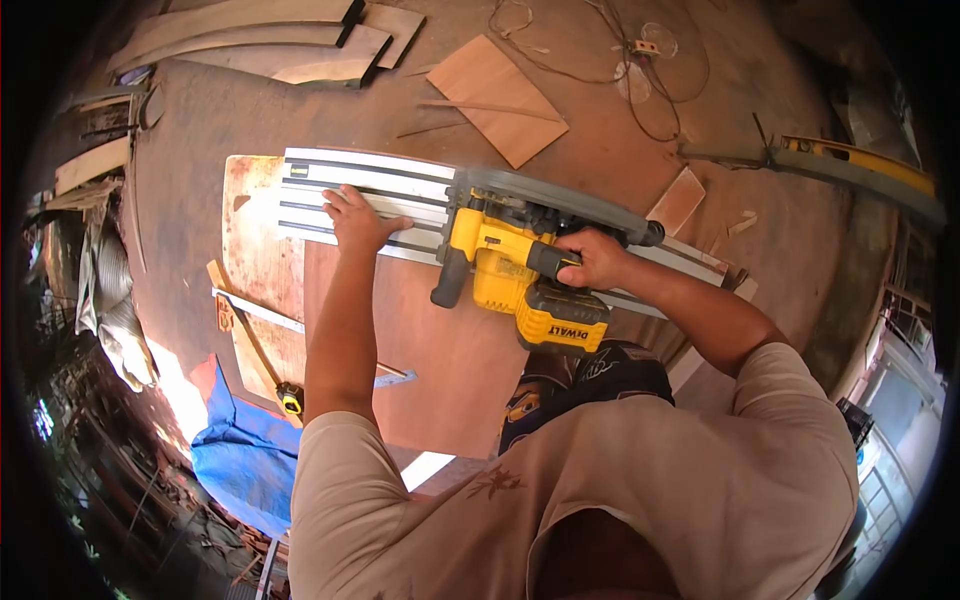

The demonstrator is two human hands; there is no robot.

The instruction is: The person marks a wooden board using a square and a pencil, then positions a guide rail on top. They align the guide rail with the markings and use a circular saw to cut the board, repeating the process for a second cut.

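A yellow and black DeWalt track saw (503, 262) sits on a silver guide rail (420, 187) that lies across a brown wooden panel (430, 350). My right hand (597, 260) is wrapped round the saw's black rear handle, just above the battery. To the left of the saw, my left hand (356, 220) lies flat on the rail with its fingers spread. The blade is hidden under the saw's housing.
A tape measure (290, 399), a wood strip (245, 325) and a metal square (260, 309) lie at the left. Beyond the rail are a square wood offcut (497, 100), cables (655, 90) and stacked boards (240, 35). A blue tarp (240, 460) hangs lower left.
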